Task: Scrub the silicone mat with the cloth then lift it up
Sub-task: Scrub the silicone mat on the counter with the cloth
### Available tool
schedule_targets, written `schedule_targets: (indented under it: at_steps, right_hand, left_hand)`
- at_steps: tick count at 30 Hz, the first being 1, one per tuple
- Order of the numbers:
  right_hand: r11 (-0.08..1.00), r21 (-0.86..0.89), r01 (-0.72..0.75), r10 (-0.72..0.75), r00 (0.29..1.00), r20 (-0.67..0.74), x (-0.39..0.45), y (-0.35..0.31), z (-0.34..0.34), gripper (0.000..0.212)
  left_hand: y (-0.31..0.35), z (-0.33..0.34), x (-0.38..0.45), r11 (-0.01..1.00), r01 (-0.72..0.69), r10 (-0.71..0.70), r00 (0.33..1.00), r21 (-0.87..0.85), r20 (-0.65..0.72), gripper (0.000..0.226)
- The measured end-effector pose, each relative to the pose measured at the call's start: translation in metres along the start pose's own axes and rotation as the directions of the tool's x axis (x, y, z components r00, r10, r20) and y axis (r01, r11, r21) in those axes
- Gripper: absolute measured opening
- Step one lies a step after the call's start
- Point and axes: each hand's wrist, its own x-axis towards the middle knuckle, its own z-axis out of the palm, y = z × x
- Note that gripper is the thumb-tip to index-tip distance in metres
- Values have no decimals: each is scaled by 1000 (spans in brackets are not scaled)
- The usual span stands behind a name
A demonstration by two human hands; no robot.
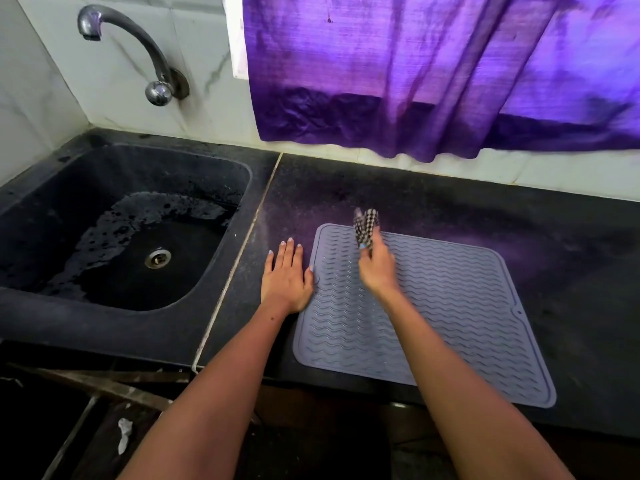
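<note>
Both forearms come in from the bottom of the frame, and we follow them up to the hands at mid-picture. Our left hand (286,276) lies flat and spread on the dark tabletop (571,271), holding nothing, with its thumb just touching the left edge of the silicone mat (450,306). Our right hand (375,265) is raised over the upper left part of the mat, its grip closed around a bunched checked cloth (365,225) that sticks up out of the fingers; the hand is a little blurred, so we cannot tell whether the cloth or the hand touches the mat at all. The mat itself lies flat in the centre and lower right of the frame, all four corners down, its near edge close to the front of the tabletop. We judge the scrubbing to be either just starting or under way: we see no suds, streaks or wet patches on the grey wavy ridges that would tell us how much has been covered, and the lifting is plainly not yet done. Our right forearm hides a strip of the mat running from its middle to the near edge. To the left of the frame sits the black sink (52,306), its floor wet around the drain, with the tap (138,46) above it at upper left. A purple curtain (433,81) fills the upper right, and what lies behind it is hidden from us.
</note>
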Motion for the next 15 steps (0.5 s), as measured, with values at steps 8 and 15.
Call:
schedule_targets:
  at_steps: [8, 15]
  right_hand:
    - [700, -639, 320, -130, 936, 327, 0, 20, 21, 66]
    - [921, -357, 157, -28, 940, 340, 18, 11, 1, 49]
  left_hand:
    - [0, 1, 1, 1000, -1, 1, 1000, 9, -3, 74]
    - [-3, 6, 2, 1000, -4, 4, 1000, 3, -30, 76]
